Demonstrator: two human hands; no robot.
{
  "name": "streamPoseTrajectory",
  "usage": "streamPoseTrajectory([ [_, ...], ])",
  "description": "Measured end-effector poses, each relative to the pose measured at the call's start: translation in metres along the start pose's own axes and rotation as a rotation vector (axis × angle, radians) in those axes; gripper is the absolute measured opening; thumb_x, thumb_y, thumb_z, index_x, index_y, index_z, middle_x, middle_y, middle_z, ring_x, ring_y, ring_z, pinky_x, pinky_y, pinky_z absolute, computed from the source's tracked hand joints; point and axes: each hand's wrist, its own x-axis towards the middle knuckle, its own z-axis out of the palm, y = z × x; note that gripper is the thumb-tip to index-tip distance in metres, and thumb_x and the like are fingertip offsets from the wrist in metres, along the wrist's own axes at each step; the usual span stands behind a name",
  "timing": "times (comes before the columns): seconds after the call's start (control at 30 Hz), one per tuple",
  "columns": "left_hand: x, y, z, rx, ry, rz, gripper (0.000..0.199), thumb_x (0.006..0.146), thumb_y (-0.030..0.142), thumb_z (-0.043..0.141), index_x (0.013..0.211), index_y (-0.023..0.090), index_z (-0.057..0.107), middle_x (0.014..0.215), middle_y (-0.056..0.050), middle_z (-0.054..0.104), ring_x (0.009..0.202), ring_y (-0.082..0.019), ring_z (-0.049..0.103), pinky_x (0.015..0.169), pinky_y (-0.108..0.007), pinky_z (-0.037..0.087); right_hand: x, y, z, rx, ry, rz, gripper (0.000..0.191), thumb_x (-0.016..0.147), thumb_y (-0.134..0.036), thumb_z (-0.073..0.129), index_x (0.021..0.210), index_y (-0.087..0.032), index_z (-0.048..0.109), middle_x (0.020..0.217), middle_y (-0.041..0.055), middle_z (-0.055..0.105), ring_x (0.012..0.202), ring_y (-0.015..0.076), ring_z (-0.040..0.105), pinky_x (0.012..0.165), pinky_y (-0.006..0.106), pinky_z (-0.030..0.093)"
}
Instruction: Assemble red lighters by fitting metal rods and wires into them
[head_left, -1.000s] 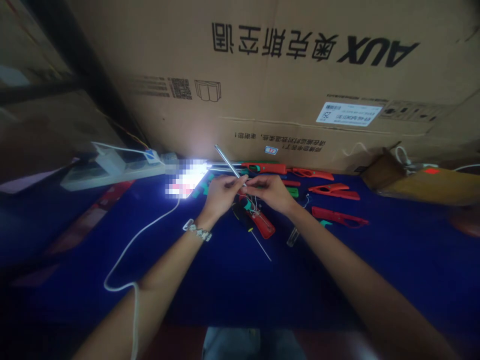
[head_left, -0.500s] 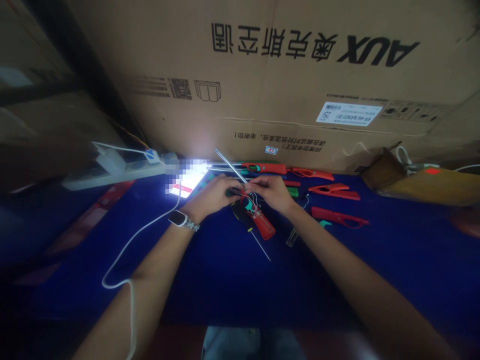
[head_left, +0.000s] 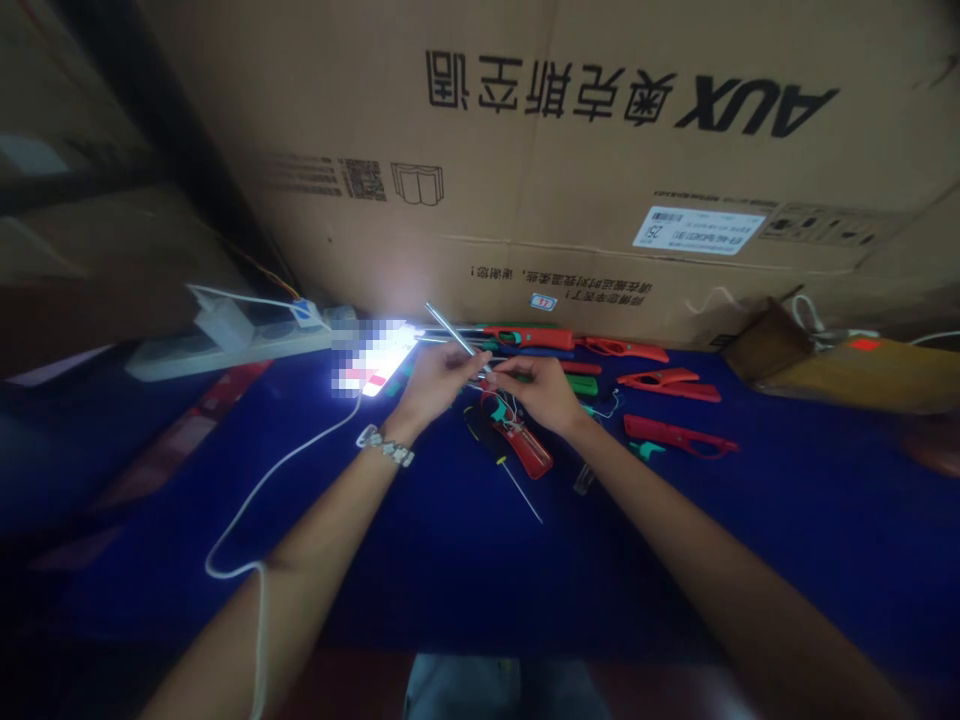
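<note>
A thin metal tube [head_left: 452, 332] points up and to the left between my two hands. My left hand [head_left: 442, 378] is closed, its thumb and fingers pinching the tube near its lower end. At that same end my right hand [head_left: 538, 390] is closed on the tube's base, where thin white wires hang down. Just below my fingers lies an opened red lighter body [head_left: 529, 448] with a teal part in it. A screwdriver [head_left: 484, 433] with a black and yellow handle rests on the blue cloth beside it, its shaft pointing toward me.
Behind the hands lie red lighters [head_left: 532, 338]. Red casing halves [head_left: 679, 437] and a teal piece [head_left: 646, 451] are at the right. A lit phone [head_left: 382, 357] with a white cable and a power strip [head_left: 247, 342] are at the left. A large cardboard box [head_left: 555, 230] stands behind.
My left hand has turned and moved up onto the tube, leaving the dark part it was near. The tube's tip has shifted slightly down and left.
</note>
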Motion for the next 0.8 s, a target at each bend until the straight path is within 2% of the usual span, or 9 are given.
streamPoseTrajectory([
  [0.1,0.0,-0.003,0.004,-0.113,0.011,-0.101,0.029,0.071,0.046,0.08,0.07,0.019,0.068,0.066,-0.004,0.069,0.059,-0.015,0.06,0.057,-0.028,0.046,-0.006,-0.006,0.001,-0.164,0.067,-0.07,0.018,0.081,-0.034,0.067,0.087,-0.018,0.072,0.087,0.0048,0.076,0.08,0.0194,0.067,0.078,0.033,0.049],
  [0.2,0.0,-0.003,0.005,-0.145,0.07,-0.136,0.031,0.067,0.044,0.083,0.064,0.018,0.067,0.063,-0.004,0.068,0.058,-0.015,0.061,0.058,-0.028,0.048,-0.014,-0.018,0.003,-0.527,0.164,-0.208,0.013,0.083,-0.026,0.063,0.09,-0.018,0.069,0.096,0.0077,0.072,0.089,0.0227,0.064,0.082,0.036,0.043],
  [0.23,0.0,-0.003,0.006,-0.133,0.078,-0.13,0.032,0.067,0.045,0.083,0.062,0.018,0.066,0.061,-0.004,0.067,0.057,-0.015,0.061,0.057,-0.028,0.048,-0.017,-0.023,0.005,-0.669,0.157,-0.251,0.011,0.084,-0.024,0.061,0.089,-0.018,0.068,0.099,0.0089,0.07,0.093,0.0243,0.063,0.084,0.037,0.041],
  [0.37,0.001,-0.004,0.005,-0.079,0.1,-0.071,0.037,0.067,0.051,0.082,0.06,0.018,0.066,0.062,-0.004,0.069,0.058,-0.015,0.06,0.055,-0.027,0.045,-0.016,-0.041,0.018,-1.033,-0.052,-0.301,0.013,0.086,-0.023,0.06,0.09,-0.018,0.072,0.1,0.0119,0.071,0.097,0.0279,0.062,0.085,0.039,0.034],
  [0.47,0.001,-0.004,0.004,-0.038,0.154,-0.044,0.038,0.067,0.052,0.081,0.058,0.018,0.066,0.061,-0.003,0.069,0.056,-0.015,0.058,0.055,-0.028,0.043,-0.009,-0.048,0.029,-1.145,-0.131,-0.262,0.018,0.087,-0.017,0.059,0.096,-0.014,0.073,0.096,0.0134,0.075,0.094,0.0287,0.065,0.086,0.041,0.031],
  [0.57,0.001,-0.003,0.003,-0.001,0.172,-0.048,0.039,0.067,0.052,0.081,0.055,0.018,0.065,0.06,-0.003,0.068,0.055,-0.015,0.057,0.054,-0.028,0.042,-0.003,-0.051,0.035,-1.203,-0.173,-0.222,0.02,0.087,-0.015,0.057,0.095,-0.012,0.075,0.086,0.0143,0.076,0.084,0.0278,0.068,0.087,0.042,0.03],
  [0.8,0.002,-0.003,0.004,-0.033,0.178,-0.099,0.038,0.066,0.049,0.083,0.056,0.018,0.066,0.059,-0.002,0.067,0.055,-0.014,0.058,0.056,-0.028,0.042,0.001,-0.052,0.033,-1.245,-0.215,-0.241,0.022,0.089,-0.013,0.053,0.095,-0.01,0.074,0.082,0.0155,0.076,0.076,0.026,0.068,0.087,0.041,0.029],
])
